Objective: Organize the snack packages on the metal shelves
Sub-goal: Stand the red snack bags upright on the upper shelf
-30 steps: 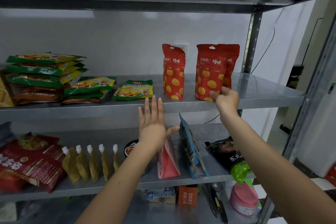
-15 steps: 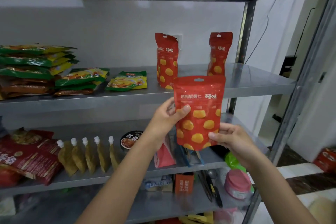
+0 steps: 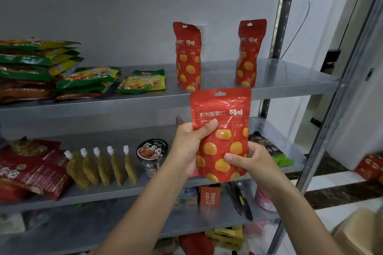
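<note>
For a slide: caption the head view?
Left hand and right hand hold a red pouch near two matching pouches on the shelf.

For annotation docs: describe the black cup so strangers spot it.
On the metal rack, find the shelf below the standing red pouches. Just right of the white-capped spout pouches sits the black cup, the only round tub on that shelf.

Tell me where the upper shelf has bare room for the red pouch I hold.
On the upper shelf, bare metal lies between the left standing pouch and the right standing pouch, and beyond the latter to the post. The left end is crowded with stacked green packets.
</note>
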`<state>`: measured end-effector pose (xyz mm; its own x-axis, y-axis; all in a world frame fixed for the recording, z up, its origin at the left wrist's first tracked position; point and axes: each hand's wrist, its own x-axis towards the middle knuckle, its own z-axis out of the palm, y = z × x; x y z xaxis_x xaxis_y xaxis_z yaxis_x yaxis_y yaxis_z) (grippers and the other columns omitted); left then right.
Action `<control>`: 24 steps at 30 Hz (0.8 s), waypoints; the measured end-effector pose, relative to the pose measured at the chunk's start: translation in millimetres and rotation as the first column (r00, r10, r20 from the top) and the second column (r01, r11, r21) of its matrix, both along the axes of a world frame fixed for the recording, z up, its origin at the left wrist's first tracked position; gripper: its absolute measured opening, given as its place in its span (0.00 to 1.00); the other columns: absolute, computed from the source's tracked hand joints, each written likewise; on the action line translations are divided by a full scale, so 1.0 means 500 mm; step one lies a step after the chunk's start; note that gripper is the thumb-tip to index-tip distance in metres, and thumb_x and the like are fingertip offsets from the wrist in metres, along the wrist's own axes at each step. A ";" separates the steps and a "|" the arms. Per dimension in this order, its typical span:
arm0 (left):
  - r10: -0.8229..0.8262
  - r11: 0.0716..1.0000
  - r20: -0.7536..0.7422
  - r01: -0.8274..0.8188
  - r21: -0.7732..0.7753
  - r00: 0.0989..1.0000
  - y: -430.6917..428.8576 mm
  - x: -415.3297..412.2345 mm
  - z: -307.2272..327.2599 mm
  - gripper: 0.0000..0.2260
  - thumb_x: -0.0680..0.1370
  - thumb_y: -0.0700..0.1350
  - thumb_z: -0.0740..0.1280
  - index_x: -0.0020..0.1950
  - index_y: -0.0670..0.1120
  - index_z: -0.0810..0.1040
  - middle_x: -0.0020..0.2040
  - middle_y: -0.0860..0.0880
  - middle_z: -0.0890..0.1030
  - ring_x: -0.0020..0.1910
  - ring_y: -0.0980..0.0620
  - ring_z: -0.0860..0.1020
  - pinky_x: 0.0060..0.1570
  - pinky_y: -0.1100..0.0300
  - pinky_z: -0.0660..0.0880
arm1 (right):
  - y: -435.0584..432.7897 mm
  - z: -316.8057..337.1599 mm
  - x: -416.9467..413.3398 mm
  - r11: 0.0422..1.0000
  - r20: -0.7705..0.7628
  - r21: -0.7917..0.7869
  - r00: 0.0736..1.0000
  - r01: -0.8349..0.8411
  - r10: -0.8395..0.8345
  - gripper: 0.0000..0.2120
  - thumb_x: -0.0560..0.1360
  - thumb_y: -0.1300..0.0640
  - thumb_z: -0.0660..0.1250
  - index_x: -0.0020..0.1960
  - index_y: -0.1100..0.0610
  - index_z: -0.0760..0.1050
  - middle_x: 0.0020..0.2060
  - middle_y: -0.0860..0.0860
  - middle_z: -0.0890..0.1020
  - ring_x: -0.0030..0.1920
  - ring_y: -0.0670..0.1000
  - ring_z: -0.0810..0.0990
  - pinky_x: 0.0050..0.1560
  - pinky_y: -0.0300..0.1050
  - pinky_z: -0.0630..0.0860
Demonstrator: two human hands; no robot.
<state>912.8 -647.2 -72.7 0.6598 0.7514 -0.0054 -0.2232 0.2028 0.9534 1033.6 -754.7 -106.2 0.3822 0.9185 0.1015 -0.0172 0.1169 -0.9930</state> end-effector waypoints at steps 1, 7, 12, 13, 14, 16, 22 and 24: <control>0.007 1.000 0.002 -0.007 -0.003 1.000 -0.002 -0.002 0.000 0.12 0.74 0.44 0.72 0.55 0.40 0.81 0.48 0.42 0.86 0.45 0.45 0.85 0.41 0.55 0.82 | 0.002 -0.001 -0.003 1.000 -0.015 0.003 1.000 0.003 -0.003 0.18 0.64 0.59 0.74 0.53 0.59 0.79 0.46 0.55 0.86 0.46 0.55 0.86 0.41 0.42 0.81; 0.009 1.000 -0.041 -0.009 0.009 0.999 -0.001 -0.016 -0.003 0.17 0.72 0.48 0.73 0.58 0.41 0.80 0.49 0.43 0.86 0.48 0.44 0.85 0.47 0.51 0.81 | 0.009 -0.008 -0.009 1.000 -0.069 -0.010 0.998 -0.007 0.006 0.18 0.65 0.60 0.73 0.54 0.61 0.79 0.47 0.58 0.86 0.48 0.58 0.85 0.43 0.45 0.82; -0.047 0.994 -0.103 0.057 0.090 0.994 0.005 -0.033 0.007 0.23 0.63 0.50 0.77 0.56 0.46 0.79 0.48 0.48 0.86 0.48 0.48 0.85 0.46 0.55 0.81 | 0.011 -0.008 -0.015 1.000 -0.058 -0.018 0.998 -0.003 0.002 0.17 0.65 0.61 0.74 0.53 0.62 0.80 0.46 0.58 0.86 0.47 0.57 0.85 0.43 0.45 0.82; -0.041 0.993 -0.116 0.054 0.106 0.992 0.005 -0.034 0.007 0.21 0.64 0.47 0.78 0.55 0.46 0.80 0.48 0.48 0.86 0.47 0.48 0.85 0.45 0.55 0.81 | 0.012 -0.008 -0.018 1.000 -0.054 -0.020 0.999 -0.004 0.002 0.17 0.65 0.61 0.74 0.53 0.62 0.80 0.46 0.58 0.86 0.46 0.57 0.85 0.42 0.45 0.82; -0.026 0.993 -0.119 0.040 0.112 0.993 0.005 -0.034 0.006 0.19 0.65 0.43 0.79 0.54 0.45 0.80 0.47 0.47 0.86 0.46 0.48 0.85 0.44 0.56 0.81 | 0.012 -0.007 -0.021 1.000 -0.052 -0.022 0.999 -0.006 0.005 0.17 0.65 0.61 0.74 0.53 0.62 0.80 0.46 0.58 0.86 0.46 0.57 0.86 0.41 0.44 0.82; 0.012 0.995 -0.107 -0.002 0.098 0.994 0.006 -0.033 0.005 0.15 0.66 0.38 0.78 0.51 0.44 0.81 0.45 0.46 0.86 0.43 0.48 0.85 0.39 0.59 0.81 | 0.013 -0.005 -0.028 1.000 -0.046 -0.025 0.999 -0.005 0.004 0.17 0.65 0.61 0.74 0.53 0.62 0.80 0.45 0.57 0.86 0.46 0.56 0.86 0.41 0.43 0.82; 0.115 0.989 -0.061 -0.109 0.097 0.991 0.012 -0.031 0.009 0.16 0.65 0.35 0.79 0.50 0.43 0.81 0.43 0.47 0.86 0.42 0.48 0.85 0.41 0.55 0.80 | 0.018 -0.006 -0.045 0.999 -0.035 -0.032 0.999 -0.027 0.025 0.21 0.65 0.55 0.79 0.55 0.57 0.78 0.48 0.54 0.86 0.48 0.54 0.85 0.43 0.42 0.81; 0.143 0.985 -0.037 -0.139 0.104 0.989 0.013 -0.031 0.011 0.17 0.65 0.34 0.79 0.51 0.43 0.81 0.43 0.48 0.86 0.41 0.48 0.85 0.40 0.56 0.80 | 0.018 -0.009 -0.051 0.997 -0.023 -0.044 0.998 -0.062 0.061 0.23 0.63 0.55 0.79 0.56 0.56 0.78 0.49 0.53 0.86 0.51 0.53 0.85 0.46 0.42 0.81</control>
